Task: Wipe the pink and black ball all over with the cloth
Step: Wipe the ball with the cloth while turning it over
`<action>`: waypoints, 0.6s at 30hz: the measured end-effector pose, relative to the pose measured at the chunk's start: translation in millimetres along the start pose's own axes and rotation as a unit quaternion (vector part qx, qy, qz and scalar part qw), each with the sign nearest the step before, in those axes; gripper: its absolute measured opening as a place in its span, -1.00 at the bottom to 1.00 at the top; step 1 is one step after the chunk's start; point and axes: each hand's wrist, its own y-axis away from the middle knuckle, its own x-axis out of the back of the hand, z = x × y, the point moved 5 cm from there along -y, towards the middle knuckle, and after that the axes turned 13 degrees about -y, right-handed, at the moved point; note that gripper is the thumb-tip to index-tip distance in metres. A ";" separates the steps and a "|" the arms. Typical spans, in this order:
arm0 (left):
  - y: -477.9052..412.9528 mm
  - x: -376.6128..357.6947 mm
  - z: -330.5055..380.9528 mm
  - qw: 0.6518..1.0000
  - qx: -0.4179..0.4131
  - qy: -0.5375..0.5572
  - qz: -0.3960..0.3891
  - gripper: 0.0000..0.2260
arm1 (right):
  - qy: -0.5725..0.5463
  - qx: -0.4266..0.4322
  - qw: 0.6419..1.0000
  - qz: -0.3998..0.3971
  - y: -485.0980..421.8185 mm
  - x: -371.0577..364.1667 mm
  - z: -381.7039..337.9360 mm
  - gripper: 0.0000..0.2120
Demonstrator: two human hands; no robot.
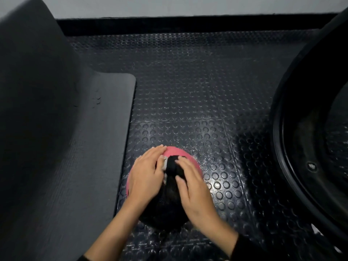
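Nearest us are our left hand [146, 176] and right hand [194, 191]. The studded floor [188, 91] carries the pink and black ball [178, 152]. Our left fingers lie flat on it, and our right fingers, nearly straight, press the black cloth [172, 165] onto its top.

The left hand [146, 178] and right hand [194, 187] are ungloved, with uncovered forearms. A black right sleeve [244, 249] ends above the wrist; a dark left sleeve [82, 258] barely shows.

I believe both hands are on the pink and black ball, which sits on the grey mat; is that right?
No: the head view shows the ball on the studded floor beside the grey mat, left hand and right hand on it.
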 end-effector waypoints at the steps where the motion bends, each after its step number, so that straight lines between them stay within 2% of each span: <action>1: 0.8 0.4 -0.1 1.000 -0.009 -0.003 0.000 -0.58 | -0.021 -0.023 1.000 0.001 -11.8 3.5 5.0 -0.63; 5: 1.0 0.5 1.8 1.000 0.010 -0.014 0.008 -0.63 | -0.063 -0.247 0.966 0.032 -73.1 20.8 50.5 -0.76; 6: 0.2 -0.7 2.3 1.000 0.020 -0.015 0.012 -0.64 | -0.050 -0.254 0.965 0.039 -72.8 21.2 51.6 -0.75; 7: -0.2 -1.6 2.9 0.999 0.028 -0.021 0.016 -0.65 | -0.025 -0.217 0.975 0.047 -63.6 19.4 47.0 -0.74; 10: 1.2 -3.3 3.8 0.998 0.049 -0.019 0.021 -0.62 | 0.023 -0.034 0.998 0.037 -2.9 -1.6 3.2 -0.61; 12: 4.1 -5.1 5.8 0.998 0.061 -0.018 0.012 -0.63 | 0.029 0.011 0.999 0.009 3.6 -5.0 -4.0 -0.57; 15: 9.5 -6.3 11.5 0.999 0.031 -0.012 -0.017 -0.60 | 0.022 -0.041 0.999 0.008 -43.0 8.3 14.1 -0.69; 18: 8.3 -3.5 11.6 0.998 -0.047 -0.025 -0.038 -0.54 | 0.039 -0.149 0.988 -0.035 -95.3 21.2 42.6 -0.78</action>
